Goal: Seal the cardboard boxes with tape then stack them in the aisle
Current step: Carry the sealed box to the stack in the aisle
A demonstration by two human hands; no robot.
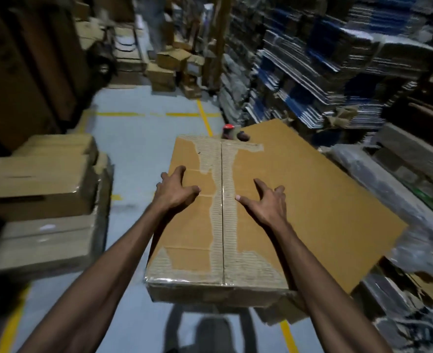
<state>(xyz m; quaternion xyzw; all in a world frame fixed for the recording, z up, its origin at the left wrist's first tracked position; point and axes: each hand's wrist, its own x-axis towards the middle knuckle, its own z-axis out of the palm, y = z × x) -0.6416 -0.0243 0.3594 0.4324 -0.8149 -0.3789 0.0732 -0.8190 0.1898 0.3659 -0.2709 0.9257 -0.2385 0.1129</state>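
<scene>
Your left hand (175, 191) and right hand (266, 203) pressed spread-fingered, grasping nothing, on the taped cardboard box (218, 225), whose torn facing looked liable to let tape peel.

The cardboard box (218, 225) is sitting mid-aisle with both hands lying on top; a stack of boxes (44, 197) is standing left, a flat cardboard sheet (320, 194) lying right.

free: aisle floor (144, 138) ahead-left | blocked: box stack (44, 194) left, cardboard sheet (320, 200) right
</scene>
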